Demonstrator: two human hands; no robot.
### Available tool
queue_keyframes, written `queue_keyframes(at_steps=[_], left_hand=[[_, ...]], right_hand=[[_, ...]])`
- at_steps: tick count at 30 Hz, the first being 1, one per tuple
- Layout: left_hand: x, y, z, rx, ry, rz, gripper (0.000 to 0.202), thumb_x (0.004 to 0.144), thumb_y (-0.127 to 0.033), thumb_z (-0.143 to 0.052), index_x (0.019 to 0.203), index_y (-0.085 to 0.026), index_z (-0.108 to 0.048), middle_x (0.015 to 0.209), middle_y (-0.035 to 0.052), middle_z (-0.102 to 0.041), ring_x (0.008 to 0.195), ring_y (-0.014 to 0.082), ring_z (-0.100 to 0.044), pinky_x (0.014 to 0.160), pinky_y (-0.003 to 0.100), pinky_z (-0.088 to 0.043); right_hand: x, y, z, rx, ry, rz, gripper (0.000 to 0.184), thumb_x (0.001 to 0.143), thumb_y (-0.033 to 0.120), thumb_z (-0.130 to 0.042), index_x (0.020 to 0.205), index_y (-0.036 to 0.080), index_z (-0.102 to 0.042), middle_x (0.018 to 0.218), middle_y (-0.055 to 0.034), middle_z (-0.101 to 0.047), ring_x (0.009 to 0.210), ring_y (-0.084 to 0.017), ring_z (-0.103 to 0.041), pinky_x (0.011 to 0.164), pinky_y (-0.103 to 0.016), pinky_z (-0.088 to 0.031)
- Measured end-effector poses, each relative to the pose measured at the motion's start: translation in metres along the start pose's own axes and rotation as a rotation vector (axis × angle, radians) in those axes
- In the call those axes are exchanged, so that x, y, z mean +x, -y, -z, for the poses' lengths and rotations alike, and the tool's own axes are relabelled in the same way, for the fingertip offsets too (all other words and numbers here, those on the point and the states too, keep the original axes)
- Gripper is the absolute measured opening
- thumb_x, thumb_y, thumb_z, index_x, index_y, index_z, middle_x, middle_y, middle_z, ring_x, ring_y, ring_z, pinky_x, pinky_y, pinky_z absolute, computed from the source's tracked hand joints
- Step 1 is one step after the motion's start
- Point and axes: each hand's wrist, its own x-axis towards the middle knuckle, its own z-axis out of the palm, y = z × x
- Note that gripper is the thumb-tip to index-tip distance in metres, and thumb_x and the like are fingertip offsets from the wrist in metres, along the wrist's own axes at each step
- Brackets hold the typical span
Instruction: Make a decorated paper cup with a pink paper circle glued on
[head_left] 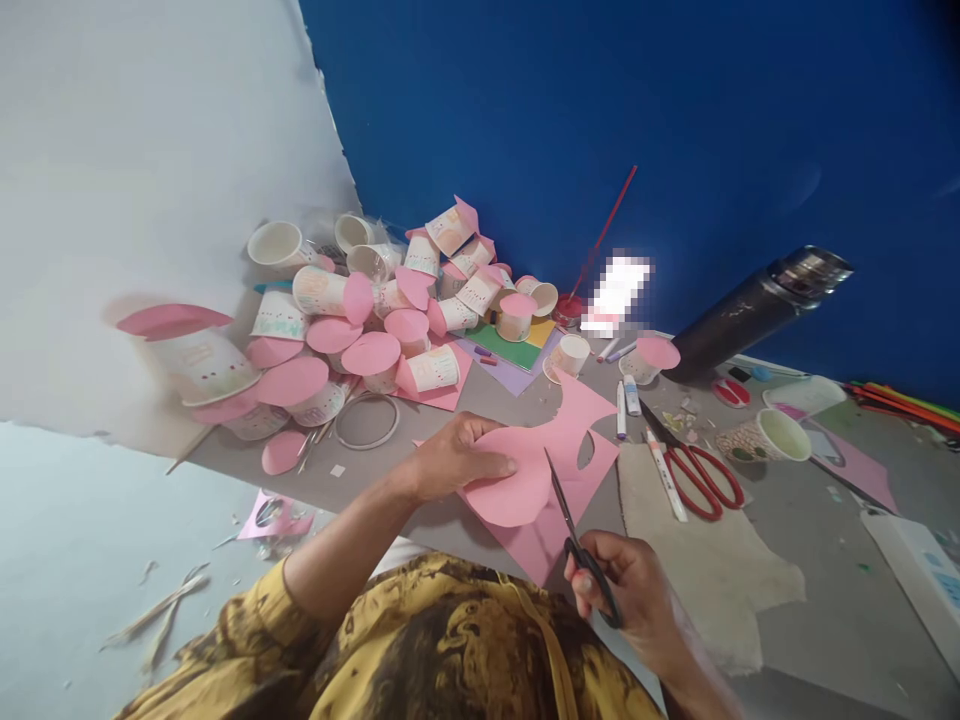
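At centre-left of the frame, paper cups [321, 290] with pink discs are heaped towards the wall, presumably to leave working room on the tabletop [442, 518]. The left hand [454, 462] reaches in from lower left, palm down, its grip pinching the pink paper [510, 490] at frame centre, likely to steady it beside the blades. Right of that, the right hand [634, 585], its wrist low, has its grip closed around the black-handled scissors [596, 578], which point up-left at the paper's edge.

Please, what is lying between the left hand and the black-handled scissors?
In the head view, pink paper lies there, held by the left hand.
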Motion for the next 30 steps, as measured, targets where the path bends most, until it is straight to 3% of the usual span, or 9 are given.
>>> queue_keyframes(at_steps=[12, 24, 30], left_hand=[[0.0017, -0.0051, 0.0039, 0.062, 0.087, 0.032, 0.034, 0.067, -0.040, -0.085, 0.085, -0.012, -0.079, 0.075, 0.0059, -0.073, 0.064, 0.0150, -0.062, 0.054, 0.021, -0.048], [0.0003, -0.0093, 0.0077, 0.109, 0.112, 0.043, 0.026, 0.064, -0.034, -0.083, 0.076, -0.012, -0.078, 0.066, 0.0033, -0.068, 0.060, 0.0141, -0.059, 0.050, 0.021, -0.045], [0.0000, -0.0106, 0.0091, 0.102, 0.188, 0.039, 0.024, 0.065, -0.033, -0.083, 0.076, -0.013, -0.078, 0.069, 0.0031, -0.069, 0.063, 0.0145, -0.060, 0.053, 0.021, -0.047]], right_hand=[[-0.0003, 0.0069, 0.0011, -0.029, 0.031, -0.021, 0.051, 0.074, 0.066, -0.077, 0.072, 0.016, -0.069, 0.053, -0.0018, -0.064, 0.049, -0.012, -0.053, 0.049, -0.022, -0.039], [-0.0023, 0.0053, -0.0028, -0.033, 0.012, -0.042, 0.053, 0.071, 0.069, -0.077, 0.068, 0.017, -0.068, 0.051, -0.0003, -0.059, 0.047, -0.012, -0.052, 0.049, -0.024, -0.041], [-0.0034, 0.0089, -0.0031, -0.042, 0.037, -0.053, 0.053, 0.071, 0.069, -0.077, 0.071, 0.017, -0.068, 0.053, -0.0005, -0.061, 0.049, -0.012, -0.053, 0.050, -0.023, -0.041]])
